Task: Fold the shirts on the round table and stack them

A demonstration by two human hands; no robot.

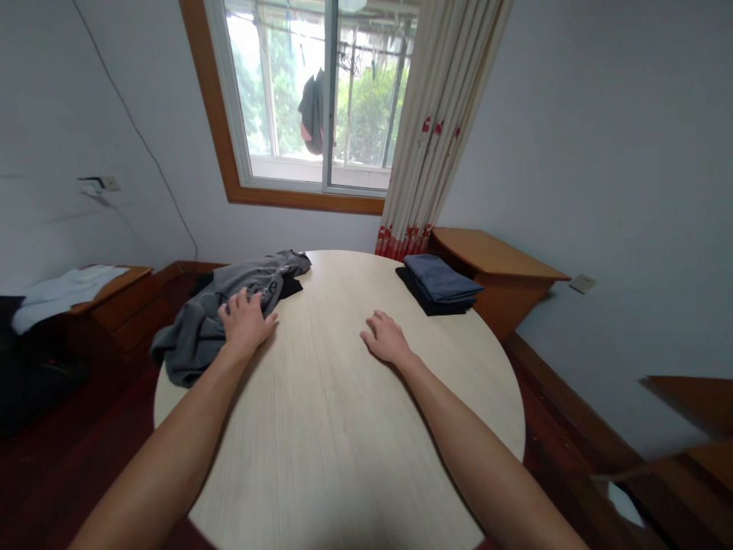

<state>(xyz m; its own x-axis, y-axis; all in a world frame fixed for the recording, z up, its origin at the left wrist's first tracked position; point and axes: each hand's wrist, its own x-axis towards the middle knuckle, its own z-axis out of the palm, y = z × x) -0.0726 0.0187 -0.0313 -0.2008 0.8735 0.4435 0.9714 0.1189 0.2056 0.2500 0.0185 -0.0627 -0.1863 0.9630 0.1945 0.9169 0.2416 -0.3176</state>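
Note:
On the left side of a round pale wooden table (337, 412) lies a loose heap of grey clothing (198, 332) with dark lettering, and black cloth (291, 287) shows from under it. My left hand (246, 321) rests at the heap's right edge, fingers spread over the grey fabric and not closed on it. Nearer the middle, my right hand (386, 336) is on or just above the bare tabletop, its fingers slightly curled and apart, holding nothing. A folded blue-grey garment (443, 278) sits on folded black cloth (435, 308) at the table's back right.
Behind the table's right edge stands a brown wooden desk (498, 256). A patterned curtain (435, 130) hangs beside the window. At the left is a low wooden cabinet (134, 317) with white cloth (69, 294) on it. Wooden furniture (687, 489) shows at lower right.

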